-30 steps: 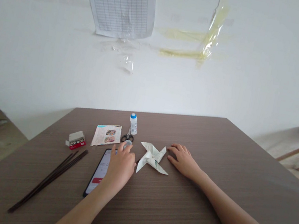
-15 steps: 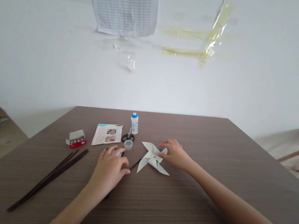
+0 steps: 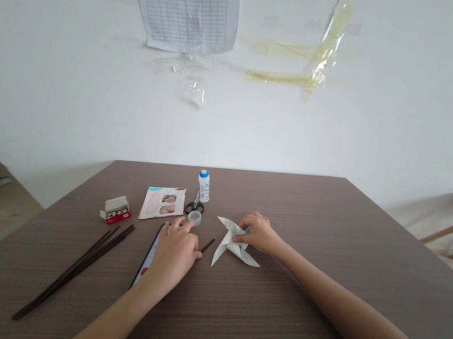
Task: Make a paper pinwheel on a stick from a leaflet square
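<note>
White printed paper is forming a pinwheel (image 3: 227,241), which is lying on the brown worktop (image 3: 286,326), between the two hands and just beside the right one. The right hand (image 3: 259,234) is pinching one blade of it: the thumb is pressing near the middle, while the other fingers are curling over the far side. The right forearm is stretching low and slanting from the lower right corner.

The left hand (image 3: 178,247) is standing above the phone (image 3: 148,259) and partly covering it, with the palm facing down, the wrist slightly raised and the fingers bending loosely apart. Its thumb is pointing toward the pinwheel, and its tip is meeting the near end of a short dark stick (image 3: 208,244); I cannot tell whether the hand is gripping this stick. A small clear cup (image 3: 194,219) is sitting just beyond the left fingertips.
</note>
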Demonstrator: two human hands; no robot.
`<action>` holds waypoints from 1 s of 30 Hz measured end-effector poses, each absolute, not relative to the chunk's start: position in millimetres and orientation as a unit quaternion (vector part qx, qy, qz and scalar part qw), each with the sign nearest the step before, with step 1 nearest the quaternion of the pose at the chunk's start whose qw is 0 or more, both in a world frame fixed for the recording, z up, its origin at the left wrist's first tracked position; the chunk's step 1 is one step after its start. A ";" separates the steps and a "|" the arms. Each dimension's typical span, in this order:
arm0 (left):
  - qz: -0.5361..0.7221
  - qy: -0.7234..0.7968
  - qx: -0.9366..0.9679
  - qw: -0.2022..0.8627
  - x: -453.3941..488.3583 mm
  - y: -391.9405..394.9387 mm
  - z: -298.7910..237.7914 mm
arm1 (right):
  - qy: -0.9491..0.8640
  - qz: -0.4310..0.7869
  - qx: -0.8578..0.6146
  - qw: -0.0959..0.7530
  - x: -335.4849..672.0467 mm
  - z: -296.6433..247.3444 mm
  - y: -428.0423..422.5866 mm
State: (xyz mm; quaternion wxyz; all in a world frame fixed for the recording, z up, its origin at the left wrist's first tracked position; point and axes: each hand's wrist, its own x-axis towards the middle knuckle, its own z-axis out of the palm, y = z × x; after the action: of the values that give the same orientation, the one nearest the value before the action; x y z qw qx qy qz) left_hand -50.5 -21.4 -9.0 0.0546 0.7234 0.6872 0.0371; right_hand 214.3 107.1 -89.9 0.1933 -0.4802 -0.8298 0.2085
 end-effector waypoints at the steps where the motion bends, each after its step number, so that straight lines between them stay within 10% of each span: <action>1: 0.031 0.687 0.724 0.058 -50.1 -21.3 -8.6 | -0.830 0.211 -0.477 0.196 217.5 -90.7 106.5; 16: 0.153 0.654 0.738 0.065 -50.3 -3.7 -18.4 | -0.867 0.167 -0.405 0.235 253.9 -81.0 89.6; 30: 0.290 0.588 0.752 0.062 -18.5 -1.2 -37.3 | -0.859 -0.063 -0.230 0.452 279.3 -101.7 60.1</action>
State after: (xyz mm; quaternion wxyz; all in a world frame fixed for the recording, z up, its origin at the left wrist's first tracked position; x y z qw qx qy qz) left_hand -18.5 -1.2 -37.3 0.0624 0.7524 0.5880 0.2901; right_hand 279.3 60.1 -101.7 0.4520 -0.2303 -0.8595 -0.0631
